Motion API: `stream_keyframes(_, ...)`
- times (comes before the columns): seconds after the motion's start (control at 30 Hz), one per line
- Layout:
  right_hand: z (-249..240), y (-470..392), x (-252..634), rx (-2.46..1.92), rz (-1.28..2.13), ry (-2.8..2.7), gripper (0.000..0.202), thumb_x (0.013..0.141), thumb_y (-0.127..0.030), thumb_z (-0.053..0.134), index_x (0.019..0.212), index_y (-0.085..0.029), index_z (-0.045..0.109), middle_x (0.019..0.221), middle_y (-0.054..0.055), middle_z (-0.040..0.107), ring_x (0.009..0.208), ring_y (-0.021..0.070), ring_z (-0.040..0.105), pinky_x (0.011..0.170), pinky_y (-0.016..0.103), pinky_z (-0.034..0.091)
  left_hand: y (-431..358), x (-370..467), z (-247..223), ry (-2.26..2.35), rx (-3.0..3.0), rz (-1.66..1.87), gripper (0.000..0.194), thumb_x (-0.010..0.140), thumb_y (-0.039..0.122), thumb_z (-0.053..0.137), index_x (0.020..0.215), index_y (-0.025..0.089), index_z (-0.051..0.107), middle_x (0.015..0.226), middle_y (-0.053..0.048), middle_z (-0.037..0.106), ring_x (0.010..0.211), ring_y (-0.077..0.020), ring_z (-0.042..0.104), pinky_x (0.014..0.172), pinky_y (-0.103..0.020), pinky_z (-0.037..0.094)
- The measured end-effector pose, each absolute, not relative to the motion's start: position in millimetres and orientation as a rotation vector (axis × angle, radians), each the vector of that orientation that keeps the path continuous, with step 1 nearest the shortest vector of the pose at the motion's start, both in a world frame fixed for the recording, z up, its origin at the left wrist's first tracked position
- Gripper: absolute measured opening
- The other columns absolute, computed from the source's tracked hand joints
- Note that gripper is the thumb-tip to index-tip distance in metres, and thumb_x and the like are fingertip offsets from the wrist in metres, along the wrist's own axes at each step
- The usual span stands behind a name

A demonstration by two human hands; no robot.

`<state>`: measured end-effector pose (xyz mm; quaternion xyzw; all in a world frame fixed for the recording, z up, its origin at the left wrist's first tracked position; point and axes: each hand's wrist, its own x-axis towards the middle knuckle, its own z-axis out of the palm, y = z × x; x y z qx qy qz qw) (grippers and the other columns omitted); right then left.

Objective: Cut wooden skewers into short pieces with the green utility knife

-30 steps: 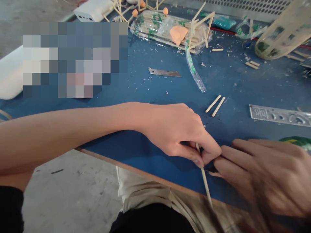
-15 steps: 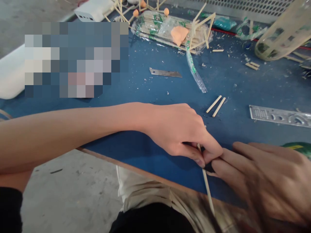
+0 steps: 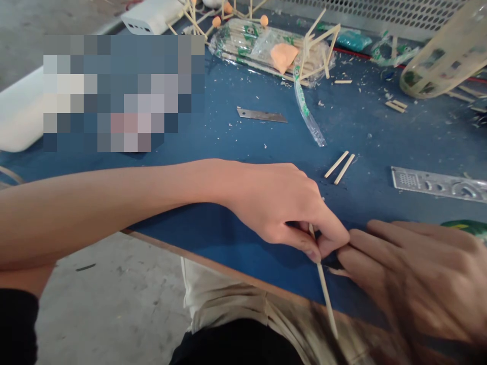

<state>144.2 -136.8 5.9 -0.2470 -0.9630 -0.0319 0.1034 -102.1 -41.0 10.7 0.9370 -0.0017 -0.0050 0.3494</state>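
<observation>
My left hand [image 3: 281, 208] reaches across the table edge with thumb and fingers pinched on a thin wooden stick [image 3: 326, 296]. The stick slants down past the edge, and its upper end shows under my index finger. My right hand [image 3: 422, 274] lies close beside it, fingers closed and pressed together near the left fingertips. Something dark and thin shows by its fingertips, too hidden to name. Beyond my left hand lie two short cut sticks [image 3: 340, 167]. Farther up, a loose metal cutter blade [image 3: 262, 115] rests flat on the blue tabletop [image 3: 236, 243].
A plastic-wrapped bundle of sticks [image 3: 243, 43] with an orange lump [image 3: 284, 57] on it lies at the back. A clear ruler [image 3: 437, 183] is at right, below a tilted translucent container [image 3: 429, 66]. A white power bank [image 3: 152, 15] stands at back left. Wood shavings are scattered about.
My right hand has shifted slightly right, away from the stick, widening the gap between the hands. My left hand keeps its pinch on the stick. The view has moved slightly.
</observation>
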Motion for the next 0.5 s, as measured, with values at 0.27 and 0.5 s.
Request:
stream_keyframes(0.27, 9.9, -139.6, 137.8, -0.746, -0.102, -2.841, 0.027, 0.100, -0.018, 0.038, 0.092, -0.028, 0.061, 0.069, -0.005, 0.060, 0.058, 0.0178, 0.047, 0.055, 0.037, 0.031, -42.0, -101.7, 8.3, 0.001, 2.477, 0.013, 0.011, 0.102, 0.034, 0.059, 0.095, 0.033, 0.067, 0.085, 0.015, 0.073, 0.079, -0.0079, 0.065, 0.064, -0.028, 0.039)
stream_keyframes(0.5, 7.9, -141.5, 137.5, -0.752, -0.114, -2.820, 0.024, 0.098, -0.016, 0.040, 0.089, -0.029, 0.060, 0.067, -0.005, 0.058, 0.056, 0.0183, 0.047, 0.055, 0.037, 0.033, -40.6, -101.5, 9.1, 0.005, 2.475, 0.004, 0.011, 0.101, 0.033, 0.059, 0.093, 0.033, 0.067, 0.085, 0.016, 0.074, 0.080, -0.0079, 0.066, 0.065, -0.026, 0.040)
